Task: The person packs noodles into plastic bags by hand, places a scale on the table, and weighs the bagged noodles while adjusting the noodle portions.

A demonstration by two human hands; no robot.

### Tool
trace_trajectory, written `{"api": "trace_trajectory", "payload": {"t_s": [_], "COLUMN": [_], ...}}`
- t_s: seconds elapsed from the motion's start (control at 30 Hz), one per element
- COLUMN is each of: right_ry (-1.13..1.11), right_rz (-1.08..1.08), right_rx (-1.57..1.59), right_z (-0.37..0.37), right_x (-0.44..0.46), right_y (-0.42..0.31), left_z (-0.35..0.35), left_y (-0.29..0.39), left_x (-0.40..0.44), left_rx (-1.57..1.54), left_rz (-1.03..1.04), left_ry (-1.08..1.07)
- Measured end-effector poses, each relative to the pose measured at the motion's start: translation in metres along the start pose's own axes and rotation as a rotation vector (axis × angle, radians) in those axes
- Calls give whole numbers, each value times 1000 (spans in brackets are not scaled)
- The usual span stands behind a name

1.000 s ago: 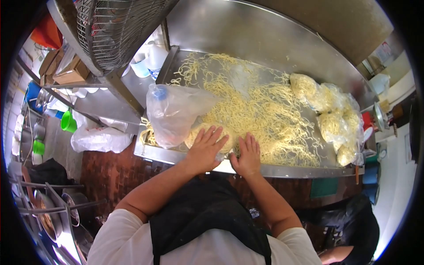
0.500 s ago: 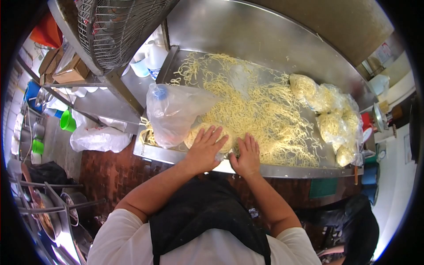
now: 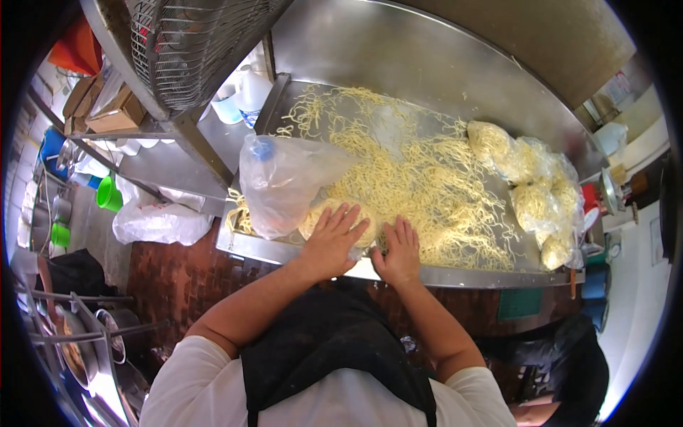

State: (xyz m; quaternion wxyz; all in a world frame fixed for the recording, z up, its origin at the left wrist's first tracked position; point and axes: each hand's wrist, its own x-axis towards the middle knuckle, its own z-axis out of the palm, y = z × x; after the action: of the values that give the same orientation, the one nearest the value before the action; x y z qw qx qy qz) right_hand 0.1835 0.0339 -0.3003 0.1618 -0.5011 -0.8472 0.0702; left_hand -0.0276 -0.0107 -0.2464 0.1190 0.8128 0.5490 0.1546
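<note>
Palm down, my left hand lies with spread fingers on a clear bag of noodles near the tray's front edge. To its right, my right hand rests with fingers stretched out, against the bag's right side and close to the loose noodles. These pale yellow strands are spread over the metal tray. Just left of the noodle bag stands a puffed-out, cloudy plastic bag with a blue spot near its top. How far the right fingers touch the bag is hard to see.
Several filled noodle bags are heaped at the tray's right end. A caged fan hangs at upper left above a metal shelf post. White jugs stand behind it. At lower right, a person in dark clothes bends down.
Both hands stay almost where they were. The person at lower right has shifted slightly, and more of their forearm shows.
</note>
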Motion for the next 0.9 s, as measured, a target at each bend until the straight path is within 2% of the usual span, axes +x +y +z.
{"api": "trace_trajectory", "payload": {"t_s": [0.9], "right_ry": [3], "right_rz": [-7], "right_rx": [-8], "right_z": [-1], "right_x": [0], "right_y": [-1], "left_z": [1], "left_y": [-3], "left_x": [-3], "left_rx": [-36], "left_rz": [0], "left_ry": [-2]}}
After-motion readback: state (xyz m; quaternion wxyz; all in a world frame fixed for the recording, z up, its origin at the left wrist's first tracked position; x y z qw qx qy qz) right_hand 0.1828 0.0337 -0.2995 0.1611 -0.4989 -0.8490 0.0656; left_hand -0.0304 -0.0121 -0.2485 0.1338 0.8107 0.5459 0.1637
